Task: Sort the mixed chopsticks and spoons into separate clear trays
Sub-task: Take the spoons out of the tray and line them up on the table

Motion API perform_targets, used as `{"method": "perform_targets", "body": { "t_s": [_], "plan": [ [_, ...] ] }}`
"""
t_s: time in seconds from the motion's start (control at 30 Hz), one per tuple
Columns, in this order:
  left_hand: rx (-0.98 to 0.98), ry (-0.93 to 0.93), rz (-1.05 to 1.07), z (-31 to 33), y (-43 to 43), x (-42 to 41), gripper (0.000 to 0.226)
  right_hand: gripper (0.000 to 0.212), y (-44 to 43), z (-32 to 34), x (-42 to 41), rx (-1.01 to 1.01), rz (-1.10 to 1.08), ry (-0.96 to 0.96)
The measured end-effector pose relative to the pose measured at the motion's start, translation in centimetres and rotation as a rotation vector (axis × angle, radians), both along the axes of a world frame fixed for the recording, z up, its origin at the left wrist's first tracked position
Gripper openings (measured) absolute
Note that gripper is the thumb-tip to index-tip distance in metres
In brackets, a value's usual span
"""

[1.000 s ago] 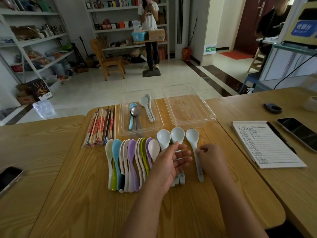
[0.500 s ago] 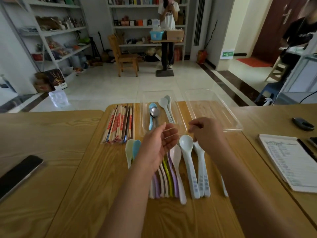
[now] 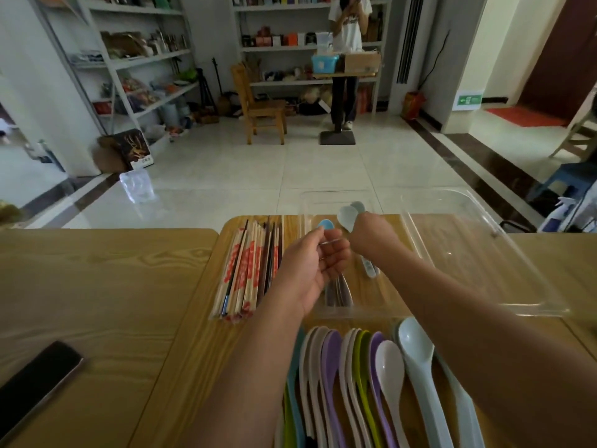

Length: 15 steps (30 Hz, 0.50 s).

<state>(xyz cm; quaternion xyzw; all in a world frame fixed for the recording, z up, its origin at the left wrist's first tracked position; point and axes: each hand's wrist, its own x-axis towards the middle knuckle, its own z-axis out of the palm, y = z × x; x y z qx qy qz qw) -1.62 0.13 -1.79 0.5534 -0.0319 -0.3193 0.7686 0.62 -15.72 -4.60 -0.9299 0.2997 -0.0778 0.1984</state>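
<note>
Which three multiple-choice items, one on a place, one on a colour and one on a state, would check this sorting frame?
1. Where does the bundle of paper-wrapped wooden chopsticks lie?
A. on the wooden table, left of the clear plastic tray holding spoons
B. inside the far right tray
C. on the tiled floor

2. What colour is the spoon bowl showing just beyond the fingers of the left hand?
A. red
B. bright blue
C. black

3. How is the left hand?
A. gripping chopsticks
B. flat on the phone
C. open, fingers relaxed, holding nothing

Answers:
1 A, the bundle rests on the tabletop beside that tray.
2 B, blue plastic peeks past the fingertips.
3 C, the palm shows, with loose fingers.
</note>
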Motion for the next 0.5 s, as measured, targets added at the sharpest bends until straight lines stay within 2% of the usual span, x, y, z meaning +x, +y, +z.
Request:
{"method": "perform_targets", "body": {
  "t_s": [0.07,0.17,0.33,0.5],
  "plan": [
    [0.006,0.002,-0.001,-0.5,-0.2,0.8,0.034,0.007,-0.4,-0.8,1.2,-0.026,0.009,0.016],
    [0.004,0.007,-0.009,-1.0,-0.5,1.4,0.035,0.011,-0.8,-1.4,2.4,-0.022,0.005,0.051],
    [-0.006,0.019,-0.012,-1.4,-0.4,1.5,0.035,0.022,-0.9,-1.4,3.1,0.072,-0.02,0.143],
    [-0.024,0.011,-0.011,-0.6,0.3,0.4,0.033,0.02,-0.5,0.3,2.1,0.149,-0.053,0.171]
  ]
}}
